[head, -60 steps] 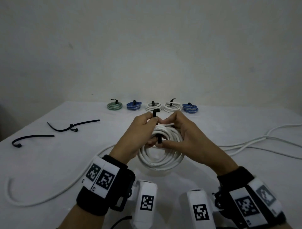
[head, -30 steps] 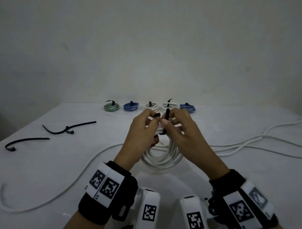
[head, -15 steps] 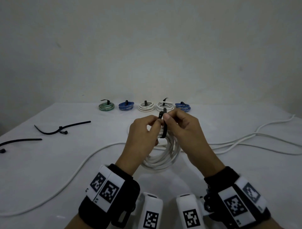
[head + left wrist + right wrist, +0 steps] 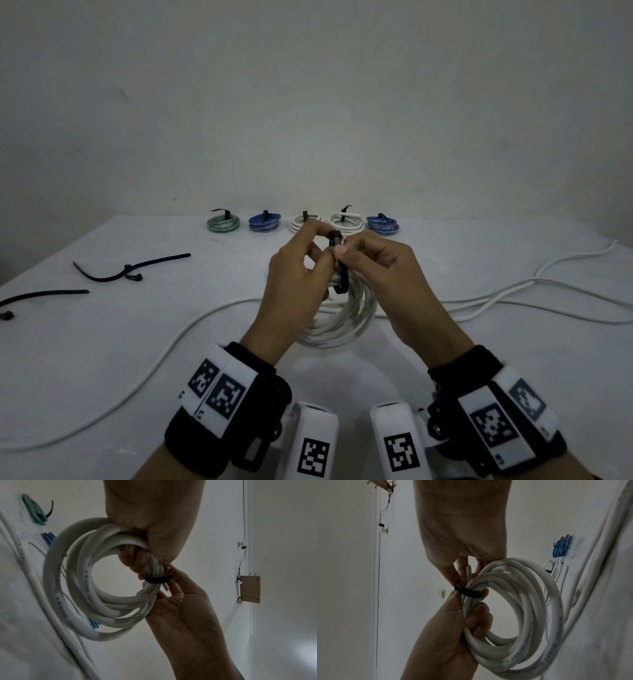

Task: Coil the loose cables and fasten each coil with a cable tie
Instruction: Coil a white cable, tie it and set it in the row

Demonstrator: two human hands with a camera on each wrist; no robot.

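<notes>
A white cable coil (image 4: 342, 318) hangs upright between my hands over the table's middle. A black cable tie (image 4: 339, 270) loops round its top strands, its head (image 4: 335, 237) sticking up above my fingertips. My left hand (image 4: 323, 246) grips the coil, lower fingers curled round the strands, thumb and forefinger at the tie's head. My right hand (image 4: 342, 253) pinches the tie just below the head. The left wrist view has the tie (image 4: 157, 579) as a closed band round the coil (image 4: 68, 588). From the right wrist, the tie (image 4: 468, 592) crosses the coil (image 4: 530, 615) beside my left hand's fingers (image 4: 477, 622).
Several tied coils line the table's far edge: green (image 4: 223, 224), blue (image 4: 264, 222), white (image 4: 346, 221), blue (image 4: 383, 224). Two spare black ties (image 4: 130, 269) (image 4: 44, 294) lie at the left. Loose white cable runs left (image 4: 154, 363) and right (image 4: 513, 291) of the coil.
The coil has risen from flat on the table to hanging upright. My hands drew together and the tie's two ends, apart before, now meet at its head above the strands.
</notes>
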